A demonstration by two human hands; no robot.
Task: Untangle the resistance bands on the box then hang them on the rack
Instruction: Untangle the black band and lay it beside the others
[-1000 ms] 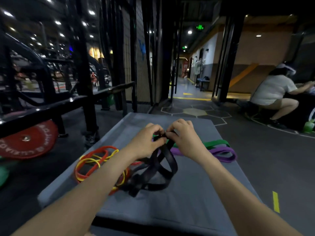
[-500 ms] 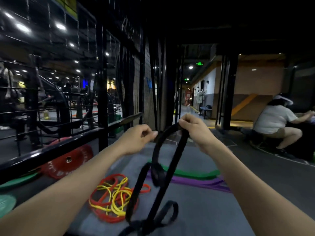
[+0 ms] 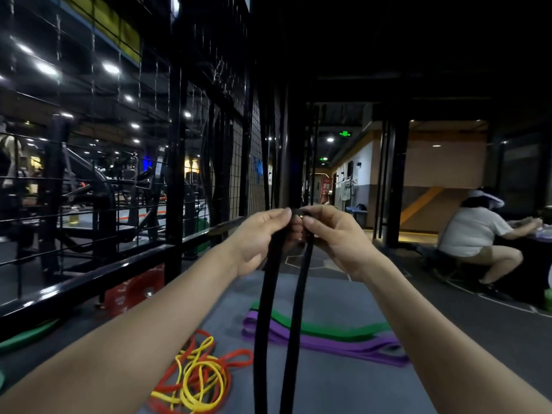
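Both hands are raised in front of the chest with the black resistance band [image 3: 294, 309] pinched between them: the left hand [image 3: 263, 237] curls its fingers and thumb round the top of the loop, and the right hand [image 3: 334, 234] nips the same top edge between thumb and forefinger, the two hands almost touching. The band's two black strands hang straight down side by side, apart and running out of view at the bottom edge, so this band looks free of the others, and the step in hand seems to be the end of untangling it. The next move likely calls for carrying it, kept open as a loop, to the black rack [image 3: 176, 174] on the left and slipping it over a bar or peg; which peg cannot be told in the dim light. Still lying on the grey padded box [image 3: 343, 383] are a knot of red and yellow bands [image 3: 197, 380] near the left forearm, plainly still tangled together, and a purple band [image 3: 322, 343] with a green band [image 3: 328, 327] lying flat, touching each other. The room is a dark gym with wire mesh panels, ceiling spotlights, a red weight plate [image 3: 131, 291] on the floor by the rack, and a person [image 3: 475, 234] crouched at the far right.
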